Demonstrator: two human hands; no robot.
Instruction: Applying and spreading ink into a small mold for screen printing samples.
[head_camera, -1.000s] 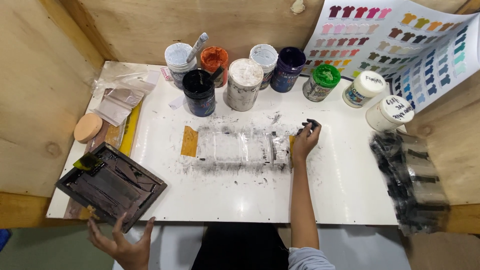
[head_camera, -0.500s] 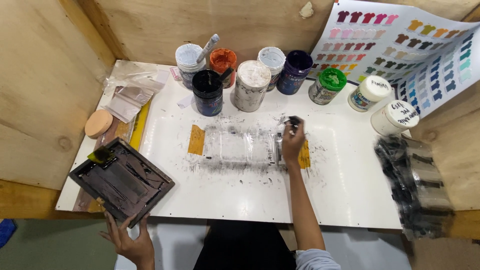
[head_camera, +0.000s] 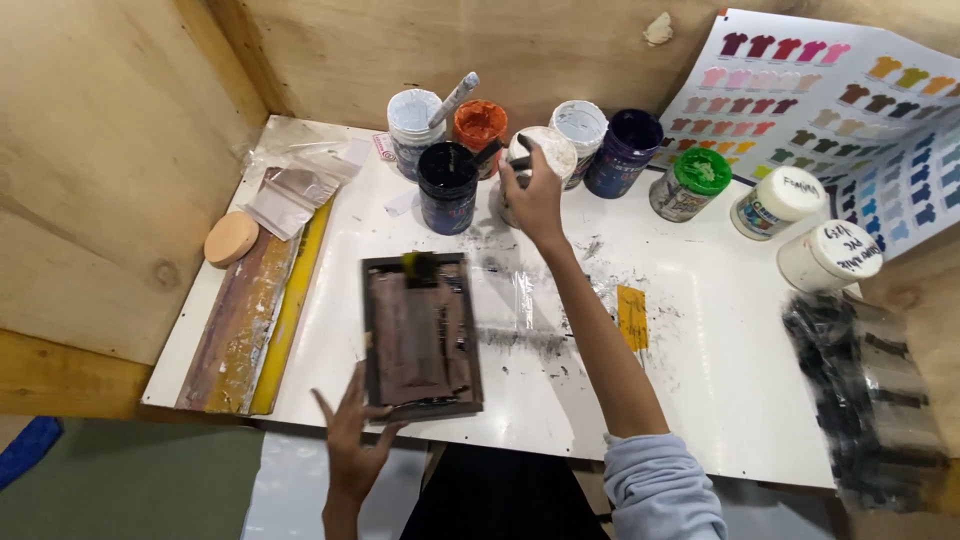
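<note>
Frame (head_camera: 420, 335) now flat on smeared white table (head_camera: 700, 350), left hand (head_camera: 352, 440) splayed, right grip (head_camera: 530, 190) unclear.

right arm: grey sleeve (head_camera: 660, 480) pushed up | forearms bare | fingers (head_camera: 325, 405) ringless

green-lid jar (head_camera: 688, 184) | 2 white-lid jars (head_camera: 828, 255) | colour chart (head_camera: 840, 110) | round wooden disc (head_camera: 231, 238)
</note>
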